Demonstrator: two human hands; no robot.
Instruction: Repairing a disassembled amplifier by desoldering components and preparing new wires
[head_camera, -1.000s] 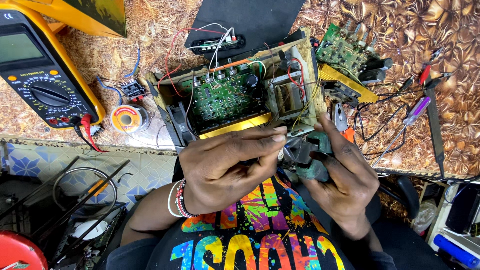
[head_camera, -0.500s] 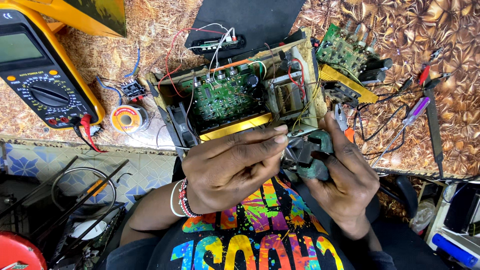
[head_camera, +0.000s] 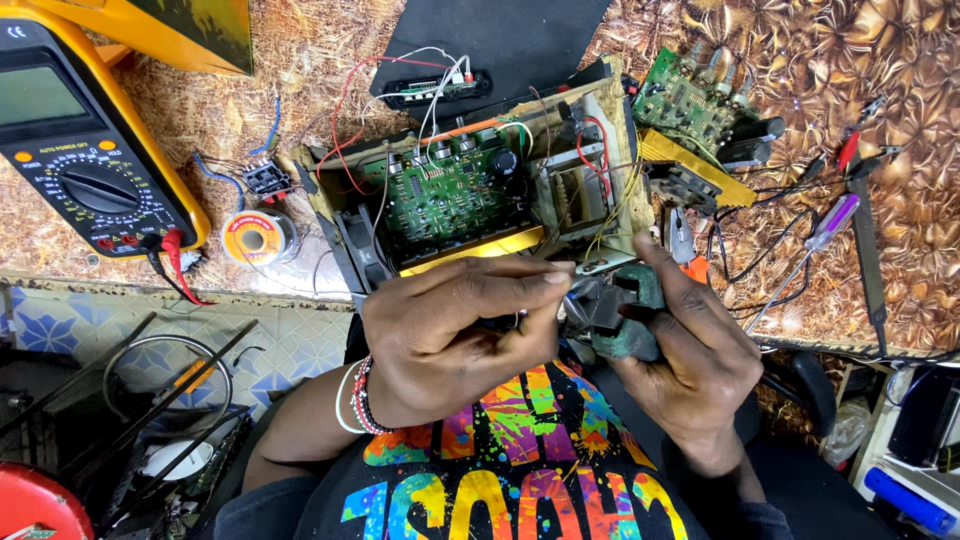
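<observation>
My right hand (head_camera: 690, 360) grips a dark green block-shaped part (head_camera: 625, 310) close to my chest. My left hand (head_camera: 455, 330) is closed beside it, its fingertips pinching something small and thin at the part's left side; what it pinches is mostly hidden. Just beyond both hands lies an opened electronic unit (head_camera: 470, 190) with a green circuit board, a yellow strip along its near edge and a transformer at its right end. Thin wires run from the unit toward the hands.
A yellow multimeter (head_camera: 85, 170) with red and black leads lies at the left, a solder spool (head_camera: 255, 238) beside it. A second green board (head_camera: 695, 105), pliers (head_camera: 682, 240), a screwdriver (head_camera: 815, 245) and clip leads lie at the right. Tools fill the floor at lower left.
Both hands stay at the green part; the left fingers have shifted slightly along its left side. Nothing else moved.
</observation>
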